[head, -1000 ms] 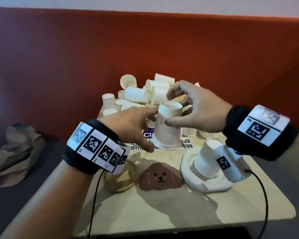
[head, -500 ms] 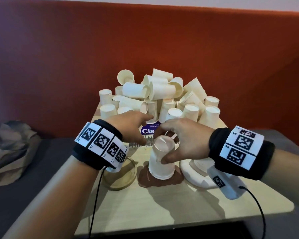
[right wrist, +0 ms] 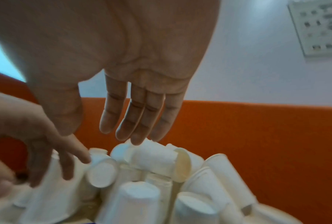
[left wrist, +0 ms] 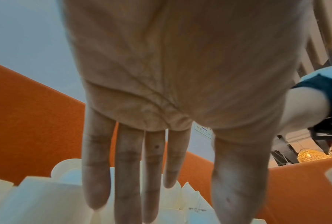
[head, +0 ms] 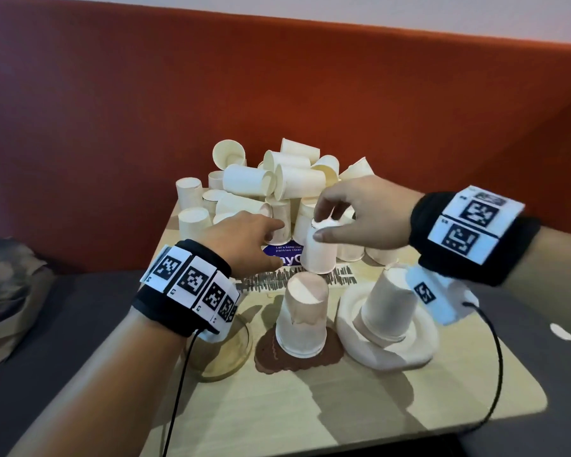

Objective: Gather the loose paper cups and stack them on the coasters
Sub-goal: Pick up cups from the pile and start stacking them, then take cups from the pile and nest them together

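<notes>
Fingers above upturned cup, touching

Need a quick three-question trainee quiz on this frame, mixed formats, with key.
1. True or false: the cup on the brown coaster stands mouth up.
2. Which coaster holds no cup? A brown, B white, C clear.
3. Fill in: the loose cups are heaped at the table's ___ edge.

Key:
1. False: the cup on the brown coaster is mouth down.
2. C, the clear coaster.
3. far
</notes>
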A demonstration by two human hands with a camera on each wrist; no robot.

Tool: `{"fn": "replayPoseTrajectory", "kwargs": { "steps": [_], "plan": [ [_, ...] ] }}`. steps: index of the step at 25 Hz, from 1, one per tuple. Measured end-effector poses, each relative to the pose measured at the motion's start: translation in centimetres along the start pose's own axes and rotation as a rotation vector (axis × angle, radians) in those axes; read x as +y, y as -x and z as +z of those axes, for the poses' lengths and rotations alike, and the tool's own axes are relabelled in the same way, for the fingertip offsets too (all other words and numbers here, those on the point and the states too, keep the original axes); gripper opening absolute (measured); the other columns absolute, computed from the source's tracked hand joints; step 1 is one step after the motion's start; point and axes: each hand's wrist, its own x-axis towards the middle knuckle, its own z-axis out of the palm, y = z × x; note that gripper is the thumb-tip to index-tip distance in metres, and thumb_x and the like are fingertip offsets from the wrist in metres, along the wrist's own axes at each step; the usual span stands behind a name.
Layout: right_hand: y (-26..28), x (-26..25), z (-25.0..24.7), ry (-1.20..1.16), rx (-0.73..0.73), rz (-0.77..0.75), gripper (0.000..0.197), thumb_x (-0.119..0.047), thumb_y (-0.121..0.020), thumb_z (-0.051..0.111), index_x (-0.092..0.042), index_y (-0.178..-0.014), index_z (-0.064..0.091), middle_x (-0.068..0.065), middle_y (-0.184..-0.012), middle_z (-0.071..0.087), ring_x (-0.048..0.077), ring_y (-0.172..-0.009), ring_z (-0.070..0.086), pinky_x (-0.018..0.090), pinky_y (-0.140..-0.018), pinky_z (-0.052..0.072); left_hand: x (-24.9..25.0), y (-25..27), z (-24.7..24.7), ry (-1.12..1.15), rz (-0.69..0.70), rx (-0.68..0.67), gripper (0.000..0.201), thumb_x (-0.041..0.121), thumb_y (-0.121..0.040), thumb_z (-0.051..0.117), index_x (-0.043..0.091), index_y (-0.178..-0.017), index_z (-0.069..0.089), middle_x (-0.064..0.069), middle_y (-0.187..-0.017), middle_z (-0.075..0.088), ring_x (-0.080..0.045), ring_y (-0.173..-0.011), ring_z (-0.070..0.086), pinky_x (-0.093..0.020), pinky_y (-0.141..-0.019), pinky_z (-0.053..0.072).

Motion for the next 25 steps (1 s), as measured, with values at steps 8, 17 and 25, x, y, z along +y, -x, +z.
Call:
{"fn": "replayPoseTrajectory", "kwargs": {
  "steps": [8, 17, 25],
  "plan": [
    [-5.9, 3.5, 2.6, 0.397, -0.202, 0.175, 0.064, -0.043, -0.091, 0.066, -0.029, -0.148, 0.042, 0.002, -0.133, 0.061, 0.024, -0.114, 0.059, 0.031, -0.080, 0.043, 0.0, 0.2, -0.3, -0.004, -0.004, -0.007, 0.072, 0.046, -0.087, 0.069, 0.028, -0.150, 0.040, 0.006, -0.130, 0.064, -0.013, -0.105, 0.061, -0.029, -0.093, 0.047],
    [-6.5, 3.3, 2.6, 0.361, -0.235, 0.178, 0.052, -0.044, -0.077, 0.080, -0.027, -0.122, 0.060, -0.003, -0.118, 0.067, 0.023, -0.100, 0.063, 0.041, -0.090, 0.054, -3.4, 1.1, -2.7, 0.027, -0.177, 0.244, 0.021, 0.033, -0.083, 0.068, 0.026, -0.102, 0.062, 0.007, -0.109, 0.061, -0.013, -0.096, 0.056, -0.030, -0.078, 0.043],
    [-6.2, 0.2, 0.5, 0.272, -0.147, 0.114, 0.049, -0.050, -0.074, 0.079, -0.031, -0.115, 0.062, -0.007, -0.107, 0.065, 0.018, -0.093, 0.061, 0.039, -0.087, 0.054, -9.1, 1.3, -1.8, 0.201, -0.592, 0.179, 0.078, 0.023, -0.078, 0.077, 0.010, -0.142, 0.034, -0.012, -0.133, 0.053, -0.029, -0.114, 0.057, -0.040, -0.087, 0.051]
  ]
}}
